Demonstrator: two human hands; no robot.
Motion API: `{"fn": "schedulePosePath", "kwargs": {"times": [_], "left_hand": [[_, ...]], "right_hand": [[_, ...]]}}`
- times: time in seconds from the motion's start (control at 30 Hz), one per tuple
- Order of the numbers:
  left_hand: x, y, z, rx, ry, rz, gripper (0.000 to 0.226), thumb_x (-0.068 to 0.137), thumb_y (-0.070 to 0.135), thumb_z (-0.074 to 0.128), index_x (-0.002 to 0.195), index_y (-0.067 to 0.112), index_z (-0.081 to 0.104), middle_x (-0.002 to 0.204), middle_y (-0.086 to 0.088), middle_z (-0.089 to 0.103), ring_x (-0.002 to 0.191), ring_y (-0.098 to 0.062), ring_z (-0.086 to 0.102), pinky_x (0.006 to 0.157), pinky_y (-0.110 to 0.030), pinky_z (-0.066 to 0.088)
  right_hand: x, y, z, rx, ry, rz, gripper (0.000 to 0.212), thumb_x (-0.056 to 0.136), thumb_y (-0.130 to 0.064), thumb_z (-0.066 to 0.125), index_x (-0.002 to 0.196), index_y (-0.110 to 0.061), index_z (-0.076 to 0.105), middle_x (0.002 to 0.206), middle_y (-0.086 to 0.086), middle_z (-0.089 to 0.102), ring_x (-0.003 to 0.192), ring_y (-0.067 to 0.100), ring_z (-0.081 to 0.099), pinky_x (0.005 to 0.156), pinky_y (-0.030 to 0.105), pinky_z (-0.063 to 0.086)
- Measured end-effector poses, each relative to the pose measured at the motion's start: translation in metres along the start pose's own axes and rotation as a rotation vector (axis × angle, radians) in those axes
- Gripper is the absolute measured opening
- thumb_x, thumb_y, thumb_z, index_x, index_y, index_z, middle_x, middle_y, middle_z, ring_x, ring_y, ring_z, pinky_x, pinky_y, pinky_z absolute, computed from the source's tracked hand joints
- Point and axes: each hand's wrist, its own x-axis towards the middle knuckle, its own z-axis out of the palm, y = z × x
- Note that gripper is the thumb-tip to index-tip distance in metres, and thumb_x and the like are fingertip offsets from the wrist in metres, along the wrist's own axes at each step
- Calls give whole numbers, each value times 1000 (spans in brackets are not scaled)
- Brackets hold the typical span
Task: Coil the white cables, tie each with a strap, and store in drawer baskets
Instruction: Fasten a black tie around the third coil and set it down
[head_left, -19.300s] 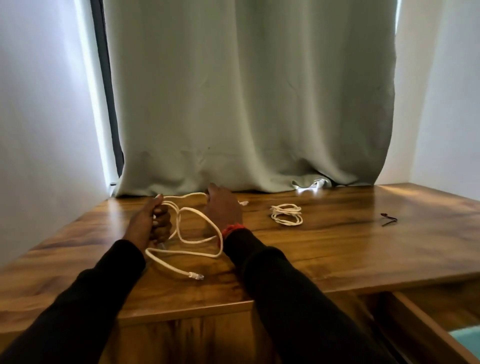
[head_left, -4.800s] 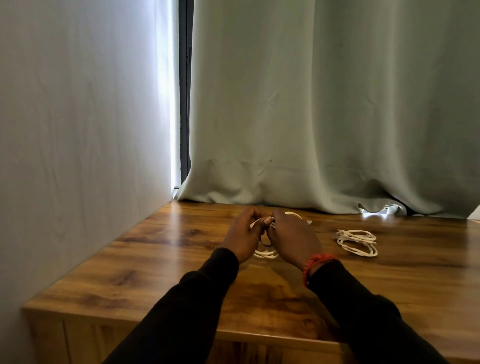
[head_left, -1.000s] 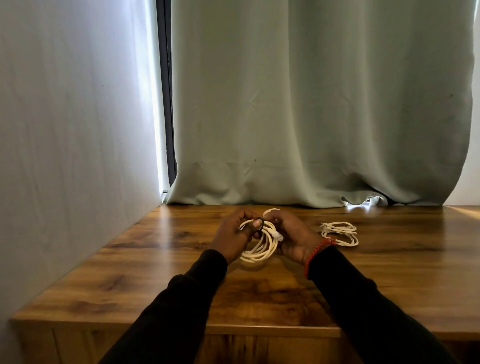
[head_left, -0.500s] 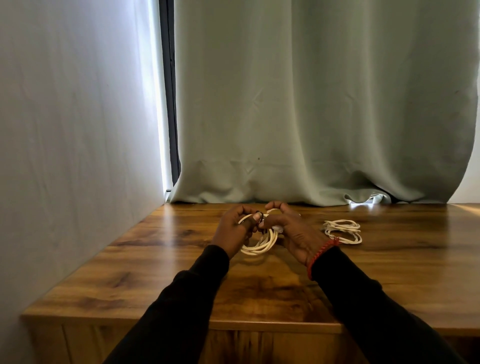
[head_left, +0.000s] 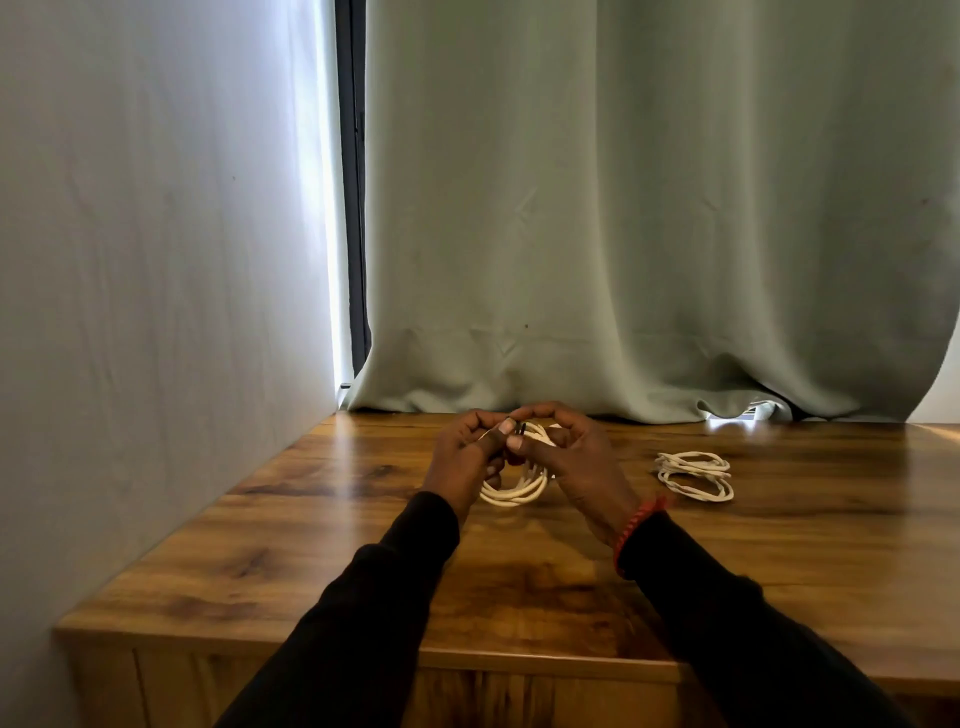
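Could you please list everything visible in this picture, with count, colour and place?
Coiled cable in hand: one, white, held just above the tabletop between both hands.
Strap: one, dark, pinched at the top of that coil.
Second coiled cable: one, white, lying on the tabletop to the right.
Tabletop: one, brown wood.
Curtain: one, pale green, hanging behind the tabletop.
Wall: one, white, on the left.
Bracelet: one, red, on the right wrist.
Sleeves: two, black.
Left hand: grips the coil.
Right hand: pinches the strap.
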Motion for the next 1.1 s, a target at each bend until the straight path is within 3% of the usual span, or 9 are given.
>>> {"fn": "schedulePosePath", "kwargs": {"times": [0.17, 0.27, 0.37, 0.5, 0.67, 0.77, 0.83, 0.93, 1.1], "left_hand": [[2, -3, 0, -26, -2, 15, 11, 99, 9, 60, 98, 3, 68, 58, 1, 57, 46, -7, 41, 46, -23, 34], [3, -4, 1, -3, -11, 42, 9, 99, 5, 59, 102, 0, 66, 65, -3, 60, 46, -5, 47, 46, -21, 36], [3, -4, 2, 28, -6, 54, 5, 98, 4, 61, 101, 4, 65, 68, -3, 62, 48, -2, 51, 47, -21, 39], [3, -6, 0, 95, 10, 67, 5, 97, 11, 64, 102, 11, 66, 74, -5, 66, 49, -7, 47, 47, -23, 39], [2, -5, -3, 116, 56, 90, 5, 96, 8, 65, 101, 9, 64, 74, -2, 66, 50, -9, 48, 46, -24, 41], [1, -4, -3, 126, 101, 121, 5, 92, 7, 70, 96, 8, 69, 72, 0, 70, 48, -8, 51, 46, -25, 42], [1, -4, -3, 139, 119, 135, 6, 91, 8, 73, 97, 10, 72, 75, 0, 72, 49, -6, 53, 46, -25, 43], [1, -5, -2, 169, 134, 141, 9, 90, 9, 74, 98, 14, 74, 79, 1, 73, 49, -1, 55, 47, -24, 44], [2, -6, 0, 187, 144, 155, 18, 90, 11, 75, 108, 9, 73, 91, -4, 76, 55, 1, 61, 51, -18, 46]], "right_hand": [[-3, 6, 15, 14, 201, -69, 18, 79, -6, 81, 95, -13, 78, 90, 5, 78, 89, 22, 74, 85, 39, 58], [0, 10, 18, -18, 310, -71, 16, 74, -10, 85, 85, -20, 81, 106, -4, 73, 102, 13, 69, 88, 34, 58], [2, 12, 16, -198, 401, -149, 16, 69, -16, 88, 81, -23, 81, 104, -8, 64, 105, 12, 61, 85, 31, 57], [0, 15, 16, -493, 415, -350, 11, 75, -18, 84, 86, -22, 81, 89, -11, 64, 95, 10, 54, 76, 24, 50], [-2, 21, 15, -828, 405, -557, 8, 81, -17, 79, 89, -20, 79, 88, -6, 69, 88, 13, 54, 71, 25, 44], [-2, 22, 12, -967, 411, -631, 11, 82, -17, 78, 92, -22, 77, 88, -7, 73, 88, 16, 57, 73, 23, 30], [-2, 21, 15, -935, 411, -602, 17, 84, -18, 77, 100, -23, 75, 89, -7, 72, 88, 15, 56, 72, 25, 33], [-1, 15, 19, -634, 403, -371, 31, 82, -23, 78, 106, -32, 59, 90, -8, 68, 87, 9, 59, 73, 23, 47], [1, 14, 17, -474, 414, -248, 8, 82, -22, 79, 88, -23, 72, 92, -1, 69, 84, 3, 60, 67, 9, 45]]}}
